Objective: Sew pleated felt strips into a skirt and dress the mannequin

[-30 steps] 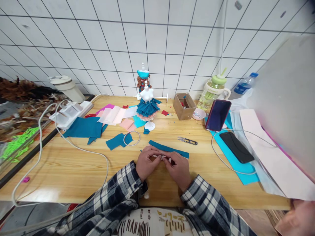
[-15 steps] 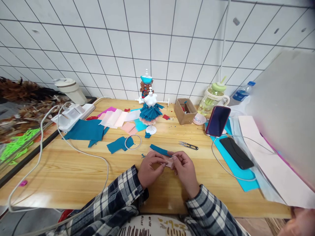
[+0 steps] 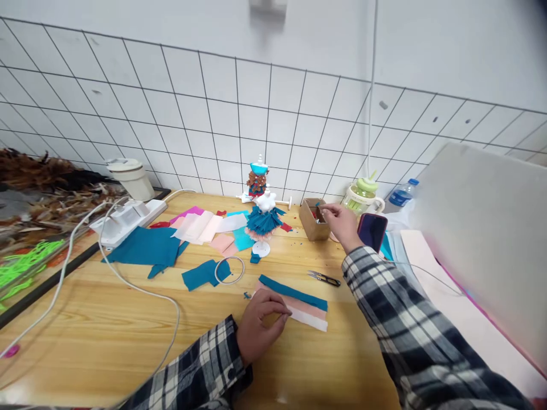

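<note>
On my feed the teal strip (image 3: 293, 292) lies flat and aslant, with the pink strip (image 3: 305, 307), then the white strip (image 3: 310, 321), along its near side. Farther back I see the box (image 3: 317, 230), brown, upright and open-topped.

From here I read the broad yellow-brown wooden tabletop (image 3: 106, 353) as smooth and glossy, with soft reflections. The narrow teal, pink and white strips (image 3: 305, 307) look matt, like thin cloth or paper; I can't tell which. The small brown open box (image 3: 318, 230) seems matt cardboard, the slim dark-handled snips (image 3: 330, 279) have metal blades, and the dark brown feathers (image 3: 28, 165) look rough.
</note>
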`<state>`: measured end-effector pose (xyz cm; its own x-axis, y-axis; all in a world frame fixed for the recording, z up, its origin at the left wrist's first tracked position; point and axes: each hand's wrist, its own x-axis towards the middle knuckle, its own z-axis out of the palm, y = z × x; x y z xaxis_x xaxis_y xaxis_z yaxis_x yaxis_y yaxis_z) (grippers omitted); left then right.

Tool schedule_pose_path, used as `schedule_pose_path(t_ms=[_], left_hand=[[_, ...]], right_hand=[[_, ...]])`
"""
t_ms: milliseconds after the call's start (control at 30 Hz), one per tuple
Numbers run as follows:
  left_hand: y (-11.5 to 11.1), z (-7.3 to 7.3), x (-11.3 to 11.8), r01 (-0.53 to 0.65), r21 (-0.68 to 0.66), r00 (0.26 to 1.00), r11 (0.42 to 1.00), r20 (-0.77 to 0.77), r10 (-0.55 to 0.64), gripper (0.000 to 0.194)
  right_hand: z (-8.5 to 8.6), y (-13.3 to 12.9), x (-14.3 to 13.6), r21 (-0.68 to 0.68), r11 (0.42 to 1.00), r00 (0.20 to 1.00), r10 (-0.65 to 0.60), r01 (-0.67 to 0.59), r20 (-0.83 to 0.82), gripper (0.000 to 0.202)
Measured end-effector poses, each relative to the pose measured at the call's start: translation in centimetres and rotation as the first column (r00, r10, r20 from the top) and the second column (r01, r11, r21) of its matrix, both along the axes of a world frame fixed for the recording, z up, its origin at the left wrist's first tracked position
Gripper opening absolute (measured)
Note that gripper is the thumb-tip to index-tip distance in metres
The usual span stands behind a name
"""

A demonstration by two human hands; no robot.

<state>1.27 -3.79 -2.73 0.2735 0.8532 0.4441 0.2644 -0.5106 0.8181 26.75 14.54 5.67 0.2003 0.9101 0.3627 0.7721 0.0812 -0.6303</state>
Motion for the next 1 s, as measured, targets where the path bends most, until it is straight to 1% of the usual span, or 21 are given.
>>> schedule_pose_path(t_ms=[100, 200, 300, 400, 567, 767, 833, 867, 900, 933, 1000], left_hand=[[0.1, -0.2, -0.1, -0.012, 0.003, 1.0, 1.0, -0.003, 0.012, 0.014], [0.2, -0.4, 0.0, -0.02, -0.008, 1.0, 1.0, -0.015, 0.02, 0.014], [0.2, -0.4, 0.1, -0.015, -0.019, 1.0, 1.0, -0.015, 0.015, 0.014], [0.1, -0.4, 0.3, 0.0, -0.031, 1.0, 1.0, -0.017, -0.001, 0.013], [0.2, -0.6, 0.1, -0.026, -0.041, 1.0, 0.999, -0.015, 0.025, 0.014], [0.6, -1.1, 0.2, -0.031, -0.01, 0.999, 0.999, -0.045, 0.03, 0.012], [0.7, -1.1, 0.1, -0.048, 0.006, 0.998, 0.999, -0.036, 0.049, 0.013], [0.8, -1.0, 0.1, -0.064, 0.016, 0.997, 0.998, -0.029, 0.065, 0.013], [0.8, -0.9, 0.0, -0.083, 0.023, 0.996, 0.996, -0.023, 0.083, 0.014], [0.8, -0.8, -0.1, -0.102, 0.026, 0.994, 0.994, -0.019, 0.103, 0.014], [0.7, -0.6, -0.2, -0.138, 0.018, 0.99, 0.99, -0.017, 0.139, 0.013]], right_hand=[[-1.1, 2.2, 0.6, -0.034, 0.999, 0.989, -0.017, 0.022, 0.147, 0.03], [-2.1, 3.1, 1.1, -0.064, 0.998, 0.975, 0.0, 0.015, 0.223, 0.03], [-2.6, 3.5, 1.7, -0.086, 0.996, 0.963, 0.033, -0.01, 0.269, 0.032], [-2.7, 3.2, 2.5, -0.083, 0.997, 0.959, 0.031, -0.008, 0.281, 0.032], [-2.6, 1.9, 3.4, -0.017, 0.995, 0.965, -0.089, 0.097, 0.246, 0.032], [-1.4, 1.5, 3.4, 0.018, 0.991, 0.973, -0.134, 0.133, 0.186, 0.028], [-1.0, 0.4, 2.5, 0.032, 0.992, 0.981, -0.127, 0.123, 0.148, 0.033], [-0.9, -0.7, 1.7, 0.041, 0.994, 0.986, -0.11, 0.106, 0.126, 0.036], [-0.8, -2.1, 0.8, 0.066, 0.997, 0.997, -0.047, 0.043, 0.069, 0.036], [-0.9, -3.9, -0.2, 0.082, 0.995, 0.999, 0.048, -0.05, 0.024, 0.033], [-1.4, -8.1, -2.5, 0.077, 0.969, 0.971, 0.239, -0.237, -0.025, 0.027]])
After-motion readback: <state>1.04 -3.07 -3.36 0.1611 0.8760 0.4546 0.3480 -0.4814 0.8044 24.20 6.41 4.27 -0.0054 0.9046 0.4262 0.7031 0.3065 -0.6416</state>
